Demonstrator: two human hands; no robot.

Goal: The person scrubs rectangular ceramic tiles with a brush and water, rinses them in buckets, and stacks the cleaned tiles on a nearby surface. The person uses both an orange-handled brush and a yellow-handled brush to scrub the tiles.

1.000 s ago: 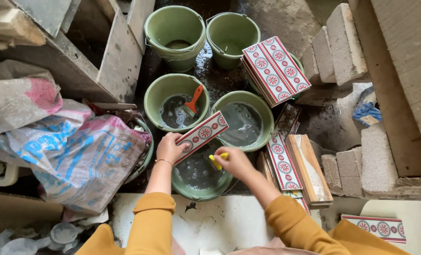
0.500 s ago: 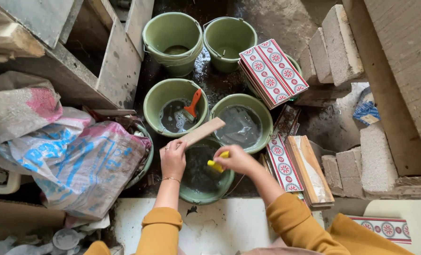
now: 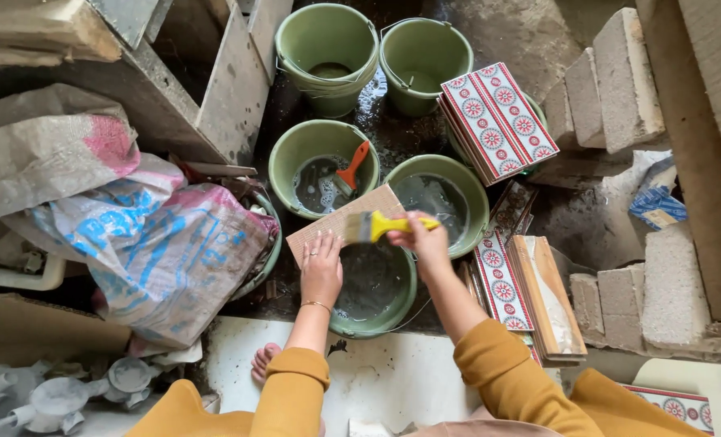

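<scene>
green buckets [image 3: 328, 48], patterned tile stack [image 3: 498, 121], crumpled sacks [image 3: 166, 251], concrete blocks [image 3: 623, 73]

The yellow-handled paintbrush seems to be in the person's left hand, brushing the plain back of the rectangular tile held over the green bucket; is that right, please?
Not quite: the head view shows the yellow-handled paintbrush in the right hand. The left hand steadies the rectangular tile, plain back up, over the green bucket. The rest holds.

Wet dark floor [image 3: 393, 137], grey blocks [image 3: 627, 73], perhaps daylight
</scene>
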